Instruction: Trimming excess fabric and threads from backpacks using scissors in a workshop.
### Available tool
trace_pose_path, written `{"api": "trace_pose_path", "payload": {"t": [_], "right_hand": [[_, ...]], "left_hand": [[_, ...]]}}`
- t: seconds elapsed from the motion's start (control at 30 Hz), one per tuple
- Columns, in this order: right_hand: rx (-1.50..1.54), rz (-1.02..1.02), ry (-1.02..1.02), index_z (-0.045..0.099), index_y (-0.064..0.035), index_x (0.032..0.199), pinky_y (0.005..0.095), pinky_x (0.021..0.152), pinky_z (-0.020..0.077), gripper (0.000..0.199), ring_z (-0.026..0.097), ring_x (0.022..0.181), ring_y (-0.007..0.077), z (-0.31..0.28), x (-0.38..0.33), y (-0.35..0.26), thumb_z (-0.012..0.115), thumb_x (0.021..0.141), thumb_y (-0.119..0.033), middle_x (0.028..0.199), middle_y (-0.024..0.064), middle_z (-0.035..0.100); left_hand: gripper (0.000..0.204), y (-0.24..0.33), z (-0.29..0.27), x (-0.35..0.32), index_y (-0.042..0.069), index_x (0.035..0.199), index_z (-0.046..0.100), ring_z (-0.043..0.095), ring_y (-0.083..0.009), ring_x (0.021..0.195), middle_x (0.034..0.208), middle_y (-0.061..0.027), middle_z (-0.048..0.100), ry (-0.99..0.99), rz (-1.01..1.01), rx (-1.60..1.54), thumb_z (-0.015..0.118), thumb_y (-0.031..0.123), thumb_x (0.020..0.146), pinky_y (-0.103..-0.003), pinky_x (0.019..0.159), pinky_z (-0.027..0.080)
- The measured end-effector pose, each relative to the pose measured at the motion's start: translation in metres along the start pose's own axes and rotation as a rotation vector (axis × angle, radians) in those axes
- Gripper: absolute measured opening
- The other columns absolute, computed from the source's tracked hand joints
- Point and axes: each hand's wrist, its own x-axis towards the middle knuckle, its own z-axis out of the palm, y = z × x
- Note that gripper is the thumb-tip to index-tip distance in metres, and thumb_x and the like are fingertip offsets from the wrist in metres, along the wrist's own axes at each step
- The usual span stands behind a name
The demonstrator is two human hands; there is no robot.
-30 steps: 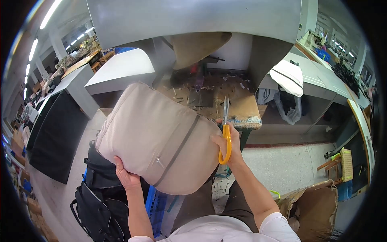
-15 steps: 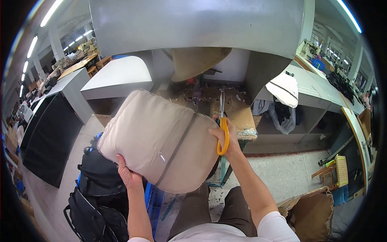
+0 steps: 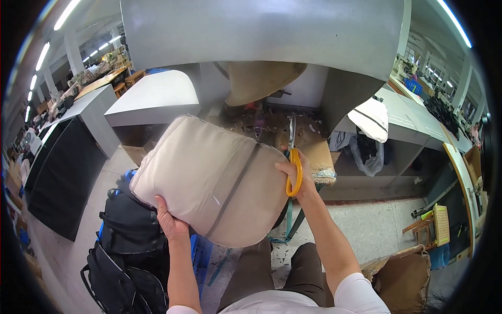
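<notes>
A cream padded fabric panel point(image 3: 193, 162) with a dark strip across it is held up in front of me, tilted. My left hand point(image 3: 171, 222) grips its lower left edge, thumb on top and fingers hidden underneath. At the panel's right edge, my right hand point(image 3: 302, 175) pinches the fabric with the thumb. That same hand also carries scissors point(image 3: 295, 172) with yellow handles, their metal blades pointing away from me and close together. Some of the right fingers are hidden behind the handles and the panel.
A big grey metal housing point(image 3: 256, 31) fills the far side, above a worn bench point(image 3: 314, 152) strewn with scraps. Black backpacks point(image 3: 130, 230) stand at my left by a blue crate point(image 3: 200, 261). At right are a cardboard box point(image 3: 402, 277), a small stool point(image 3: 439, 225) and a white worktable point(image 3: 413, 118).
The panel, both hands and the scissors have shifted slightly to the right in the picture, and the surroundings have shifted a little too. Both hands keep their hold.
</notes>
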Motion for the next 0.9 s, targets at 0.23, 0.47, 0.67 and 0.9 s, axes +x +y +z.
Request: {"api": "trace_pose_path", "payload": {"t": [0.23, 0.47, 0.67, 0.9], "right_hand": [[-0.043, -0.011, -0.005, 0.049, -0.0047, 0.107, 0.0213, 0.063, 0.0431, 0.044, 0.052, 0.066, 0.0121, 0.000, 0.003, 0.000, 0.061, 0.065, 0.003, 0.068, 0.0025, 0.051], [-0.012, 0.000, 0.004, 0.047, -0.0027, 0.107, 0.0207, 0.057, 0.0394, 0.046, 0.049, 0.061, 0.0104, 0.000, 0.004, -0.001, 0.060, 0.064, 0.005, 0.068, 0.0018, 0.051], [-0.032, 0.016, 0.039, 0.048, -0.0042, 0.108, 0.0216, 0.060, 0.0404, 0.046, 0.051, 0.065, 0.0107, -0.009, -0.006, -0.003, 0.061, 0.064, 0.004, 0.069, 0.0022, 0.052], [-0.026, 0.008, 0.058, 0.051, -0.0061, 0.106, 0.0218, 0.070, 0.0404, 0.046, 0.050, 0.075, 0.0134, -0.014, -0.023, -0.010, 0.063, 0.062, -0.003, 0.082, 0.0046, 0.046]], "left_hand": [[0.048, -0.001, 0.000, 0.000, 0.002, 0.118, 0.046, 0.050, -0.0279, 0.106, 0.117, -0.0110, 0.052, 0.016, 0.000, -0.016, 0.059, 0.030, 0.081, -0.044, 0.092, 0.040], [0.046, -0.003, 0.003, -0.001, 0.003, 0.118, 0.046, 0.050, -0.0283, 0.106, 0.117, -0.0115, 0.052, 0.024, -0.025, -0.045, 0.058, 0.030, 0.082, -0.044, 0.092, 0.041], [0.046, -0.009, -0.005, -0.003, 0.003, 0.118, 0.046, 0.050, -0.0281, 0.106, 0.116, -0.0108, 0.052, -0.011, -0.032, -0.037, 0.059, 0.028, 0.082, -0.044, 0.091, 0.041], [0.042, -0.018, -0.012, -0.014, 0.008, 0.118, 0.046, 0.051, -0.0265, 0.105, 0.116, -0.0085, 0.052, 0.002, -0.036, -0.053, 0.058, 0.025, 0.082, -0.043, 0.091, 0.042]]}}
